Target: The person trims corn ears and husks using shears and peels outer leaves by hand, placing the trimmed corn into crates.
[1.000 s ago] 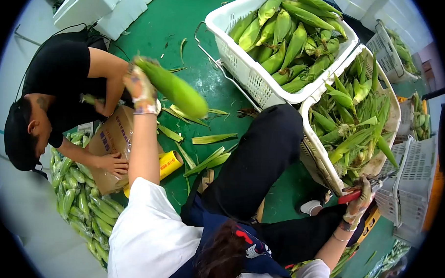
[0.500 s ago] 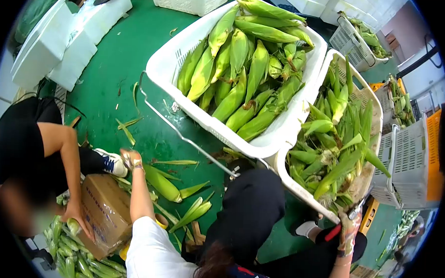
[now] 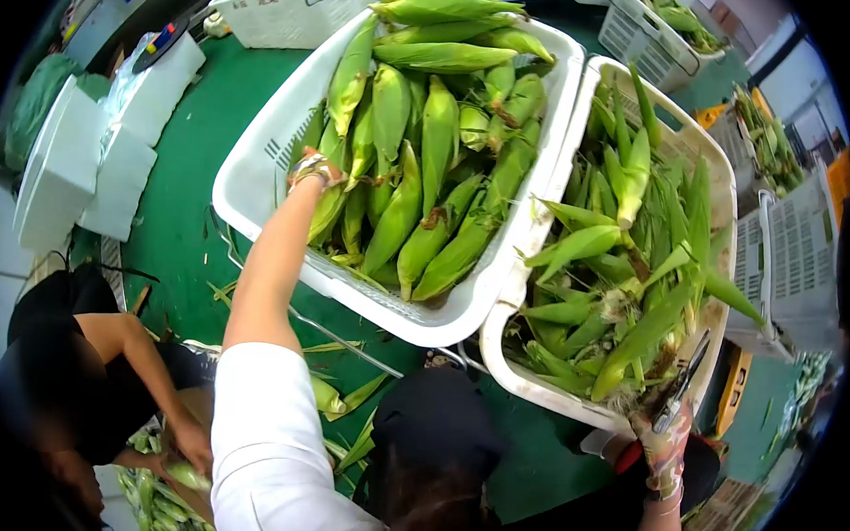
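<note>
Gloved in a patterned glove, my left hand reaches into the white basket at its left side. Its fingers are curled over a green ear of corn in the husk; the fingertips are partly hidden. Several more unhusked ears fill the basket around it. My right hand, also gloved, is closed around red-handled shears, their metal blades pointing up and away. It is beside the near right corner of a second basket, which holds loose green husks.
A co-worker sits at left, hands near husked corn. White foam boxes stand at far left, another crate behind. Husk scraps and a wire handle are by the basket's near side. Stacked crates stand right.
My left hand has moved from low beside the cardboard box up into the corn basket. My right hand still holds the shears. The view has shifted, and the co-worker's hands have moved.
</note>
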Demonstrator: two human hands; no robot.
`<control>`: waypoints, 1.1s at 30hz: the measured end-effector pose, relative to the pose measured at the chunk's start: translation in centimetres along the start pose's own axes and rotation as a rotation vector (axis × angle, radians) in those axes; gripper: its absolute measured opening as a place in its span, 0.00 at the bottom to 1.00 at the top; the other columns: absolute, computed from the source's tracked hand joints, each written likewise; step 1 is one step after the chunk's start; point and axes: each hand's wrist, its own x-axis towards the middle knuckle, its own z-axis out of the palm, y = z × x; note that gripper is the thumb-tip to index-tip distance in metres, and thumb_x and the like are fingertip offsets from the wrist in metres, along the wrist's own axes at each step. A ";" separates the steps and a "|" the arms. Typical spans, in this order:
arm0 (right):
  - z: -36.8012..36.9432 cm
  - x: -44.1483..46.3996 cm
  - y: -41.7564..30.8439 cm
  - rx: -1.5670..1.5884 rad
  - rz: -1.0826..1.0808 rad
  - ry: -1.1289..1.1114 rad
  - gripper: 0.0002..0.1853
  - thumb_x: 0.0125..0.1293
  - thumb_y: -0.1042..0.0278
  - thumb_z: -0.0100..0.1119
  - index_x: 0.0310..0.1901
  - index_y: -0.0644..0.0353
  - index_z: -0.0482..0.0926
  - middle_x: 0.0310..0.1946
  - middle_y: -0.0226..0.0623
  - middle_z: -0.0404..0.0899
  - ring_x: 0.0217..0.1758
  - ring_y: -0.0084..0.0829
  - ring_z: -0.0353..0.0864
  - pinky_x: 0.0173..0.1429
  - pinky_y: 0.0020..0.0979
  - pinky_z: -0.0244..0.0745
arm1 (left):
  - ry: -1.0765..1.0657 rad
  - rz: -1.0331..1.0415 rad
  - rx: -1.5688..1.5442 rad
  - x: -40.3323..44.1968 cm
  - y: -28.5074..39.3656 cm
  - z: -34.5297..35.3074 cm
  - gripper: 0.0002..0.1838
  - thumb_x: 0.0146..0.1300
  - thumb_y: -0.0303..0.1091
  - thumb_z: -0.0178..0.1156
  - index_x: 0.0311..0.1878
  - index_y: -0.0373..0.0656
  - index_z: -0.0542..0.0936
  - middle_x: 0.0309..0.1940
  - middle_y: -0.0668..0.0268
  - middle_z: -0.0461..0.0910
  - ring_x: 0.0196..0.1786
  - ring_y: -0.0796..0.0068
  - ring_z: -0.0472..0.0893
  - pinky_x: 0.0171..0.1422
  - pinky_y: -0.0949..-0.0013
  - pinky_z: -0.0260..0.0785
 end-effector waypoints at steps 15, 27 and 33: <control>-2.0 -3.3 1.1 0.234 0.014 -0.090 0.27 0.38 0.69 0.72 0.38 0.62 0.65 0.24 0.33 0.73 0.27 0.28 0.76 0.33 0.29 0.73 | -0.279 0.555 0.803 10.2 -4.6 8.7 0.28 0.54 0.59 0.55 0.51 0.50 0.78 0.48 0.58 0.78 0.49 0.60 0.78 0.56 0.61 0.67; -2.3 2.6 -6.6 0.837 -0.125 -0.253 0.23 0.51 0.63 0.70 0.45 0.60 0.70 0.32 0.30 0.76 0.34 0.23 0.74 0.39 0.26 0.72 | 0.254 1.025 -0.601 -37.9 7.4 -7.5 0.37 0.47 0.36 0.62 0.59 0.34 0.59 0.32 0.54 0.78 0.33 0.57 0.79 0.36 0.62 0.71; -6.8 4.4 -3.8 1.243 -0.487 -0.001 0.14 0.64 0.66 0.51 0.45 0.70 0.76 0.40 0.38 0.79 0.45 0.25 0.77 0.53 0.27 0.72 | 0.344 1.376 -0.066 -46.7 14.2 -2.3 0.44 0.41 0.34 0.65 0.64 0.34 0.57 0.54 0.48 0.67 0.53 0.51 0.70 0.54 0.57 0.63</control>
